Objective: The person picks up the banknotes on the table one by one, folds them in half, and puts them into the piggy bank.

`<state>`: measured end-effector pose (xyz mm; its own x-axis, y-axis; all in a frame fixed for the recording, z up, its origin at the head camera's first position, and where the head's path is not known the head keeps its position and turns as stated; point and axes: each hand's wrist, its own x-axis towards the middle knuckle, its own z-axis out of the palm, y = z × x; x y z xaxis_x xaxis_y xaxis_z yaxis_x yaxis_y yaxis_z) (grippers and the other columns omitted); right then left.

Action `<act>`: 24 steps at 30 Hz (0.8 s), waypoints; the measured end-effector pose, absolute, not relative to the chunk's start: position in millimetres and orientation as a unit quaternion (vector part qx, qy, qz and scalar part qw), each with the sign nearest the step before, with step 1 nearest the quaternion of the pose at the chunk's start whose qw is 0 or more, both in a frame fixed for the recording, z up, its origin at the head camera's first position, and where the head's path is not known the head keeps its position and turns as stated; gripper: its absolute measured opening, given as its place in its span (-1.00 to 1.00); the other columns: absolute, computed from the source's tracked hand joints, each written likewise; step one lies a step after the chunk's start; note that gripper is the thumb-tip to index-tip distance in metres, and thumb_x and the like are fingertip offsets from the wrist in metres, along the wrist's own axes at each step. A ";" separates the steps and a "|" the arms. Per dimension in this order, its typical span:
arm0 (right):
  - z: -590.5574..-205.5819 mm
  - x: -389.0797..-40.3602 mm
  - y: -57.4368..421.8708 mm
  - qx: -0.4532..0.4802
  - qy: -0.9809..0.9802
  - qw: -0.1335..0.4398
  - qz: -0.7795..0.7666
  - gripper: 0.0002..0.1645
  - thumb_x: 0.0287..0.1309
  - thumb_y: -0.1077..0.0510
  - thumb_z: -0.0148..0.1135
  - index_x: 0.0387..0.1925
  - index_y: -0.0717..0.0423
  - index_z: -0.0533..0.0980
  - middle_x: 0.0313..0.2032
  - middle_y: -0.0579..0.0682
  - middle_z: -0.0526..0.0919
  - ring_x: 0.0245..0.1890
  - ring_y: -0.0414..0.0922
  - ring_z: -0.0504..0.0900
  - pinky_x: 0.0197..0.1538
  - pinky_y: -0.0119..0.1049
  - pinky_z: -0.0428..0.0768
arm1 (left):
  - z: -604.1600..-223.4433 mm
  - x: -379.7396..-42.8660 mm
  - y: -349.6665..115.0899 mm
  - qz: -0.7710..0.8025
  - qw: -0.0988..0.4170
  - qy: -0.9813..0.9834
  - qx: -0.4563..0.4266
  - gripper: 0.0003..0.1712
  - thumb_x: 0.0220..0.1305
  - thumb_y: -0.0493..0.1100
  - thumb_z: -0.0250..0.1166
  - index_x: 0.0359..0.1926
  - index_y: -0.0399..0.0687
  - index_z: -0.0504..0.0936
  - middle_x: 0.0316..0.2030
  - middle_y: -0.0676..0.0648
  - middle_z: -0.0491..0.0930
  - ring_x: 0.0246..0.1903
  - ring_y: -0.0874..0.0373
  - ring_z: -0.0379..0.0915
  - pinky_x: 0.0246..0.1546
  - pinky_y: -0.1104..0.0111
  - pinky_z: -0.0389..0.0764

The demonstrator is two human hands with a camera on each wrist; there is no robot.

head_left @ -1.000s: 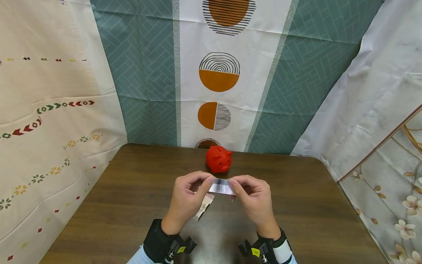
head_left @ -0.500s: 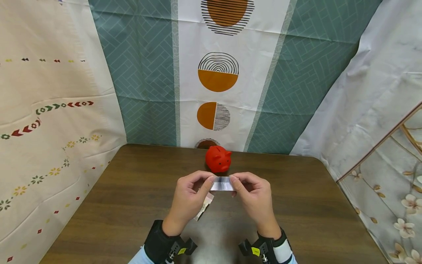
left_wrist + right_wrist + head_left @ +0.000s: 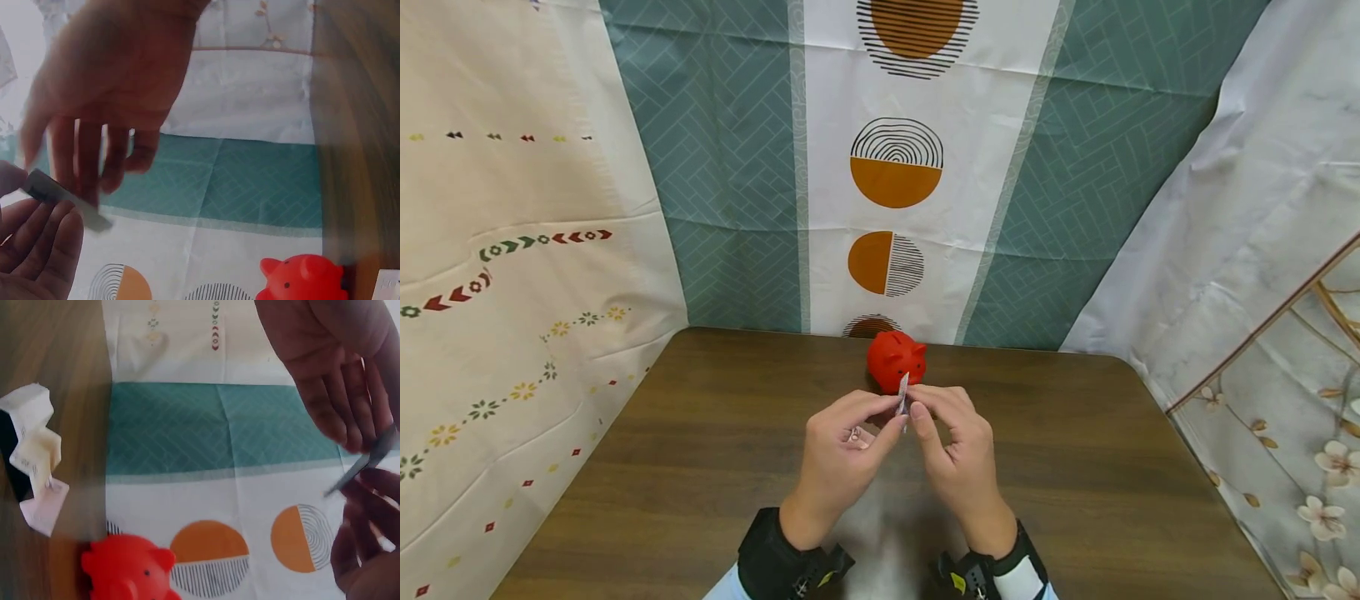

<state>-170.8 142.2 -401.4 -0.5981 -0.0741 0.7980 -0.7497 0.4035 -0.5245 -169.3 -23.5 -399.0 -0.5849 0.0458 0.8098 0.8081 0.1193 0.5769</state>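
Observation:
A thin, small silver strip [image 3: 903,388], foil-like, stands edge-on between both hands just in front of the red piggy bank [image 3: 897,361]. My left hand [image 3: 844,450] pinches it between thumb and fingertips. From the other side my right hand [image 3: 957,442] holds it at thumb and index finger, its other fingers loosely bent. In the left wrist view the strip [image 3: 69,201] slants between the two hands, blurred. The strip [image 3: 362,465] appears thin and grey in the right wrist view, with fingers covering part of it.
A zigzag-folded cream and pink paper piece [image 3: 39,456], with a white and black part, lies on the brown wooden table [image 3: 722,467]; in the head view the left hand mostly hides it. Patterned curtains [image 3: 730,167] hang behind and at both sides.
The strip was stretched flat between the hands, its shiny face showing; now it is turned edge-on. Both hands have come closer together, and the left hand covers more of the folded paper.

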 end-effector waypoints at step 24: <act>-401.2 -167.0 146.1 0.300 -0.652 0.210 0.664 -0.85 0.27 0.52 0.13 -0.31 0.33 0.58 -0.46 0.09 0.61 -0.52 -0.12 0.56 -0.41 -0.35 0.67 | -393.2 -163.1 -27.8 -0.647 0.190 -0.689 -0.267 -0.95 0.37 -0.31 0.33 -0.22 -0.09 0.69 -0.39 -0.08 0.57 -0.51 0.21 0.36 -0.57 0.43 0.45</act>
